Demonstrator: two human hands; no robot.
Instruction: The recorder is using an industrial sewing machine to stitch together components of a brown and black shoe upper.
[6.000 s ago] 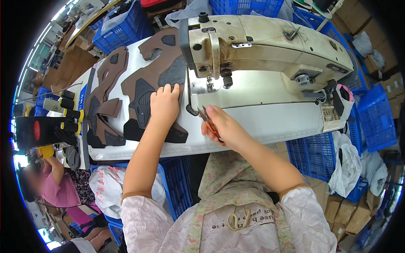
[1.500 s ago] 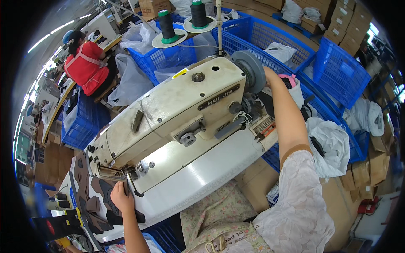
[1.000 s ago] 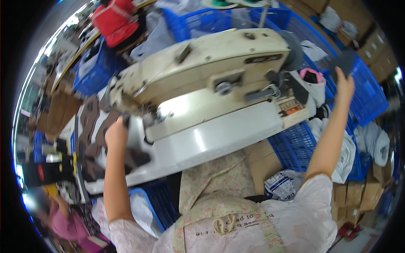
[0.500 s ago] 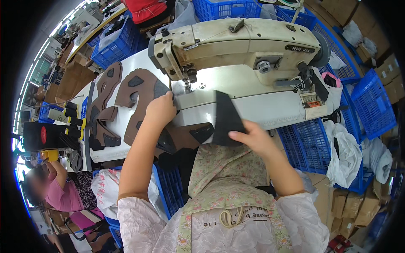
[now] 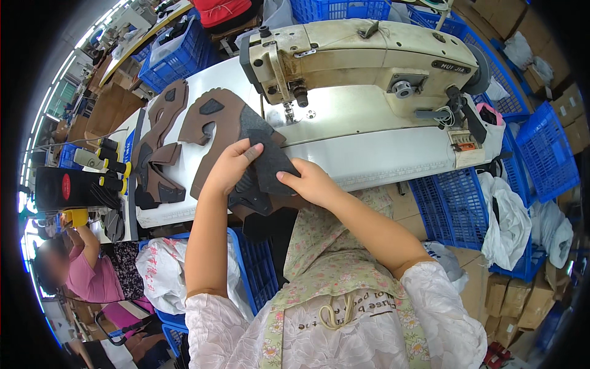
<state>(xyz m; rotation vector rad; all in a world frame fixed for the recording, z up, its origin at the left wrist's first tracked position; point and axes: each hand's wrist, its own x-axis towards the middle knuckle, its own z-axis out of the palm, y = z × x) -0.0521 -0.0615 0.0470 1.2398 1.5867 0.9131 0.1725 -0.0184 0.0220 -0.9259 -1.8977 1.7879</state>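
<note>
A dark grey, flat cut piece of material (image 5: 273, 165) is held between my two hands, left of the sewing machine's needle area. My left hand (image 5: 228, 171) pinches its left edge with the thumb on top. My right hand (image 5: 312, 184) grips its lower right edge, thumb also on top. Under and beside it lies a curved brown piece (image 5: 195, 126) with black and grey patches, partly covered by my left hand and the grey piece. The sewing machine (image 5: 350, 55) stands beyond my hands, its presser foot (image 5: 289, 114) apart from the material.
More brown pieces with black patches (image 5: 163, 157) lie at the table's left. Thread spools (image 5: 114, 166) stand past that edge. Blue crates (image 5: 452, 206) flank the table at right, one (image 5: 255, 270) below it. A person in pink (image 5: 92, 270) sits at left.
My right hand has carried the dark grey piece leftward onto the brown piece. My left hand has moved down from the brown piece's upper corner and now grips the grey piece too.
</note>
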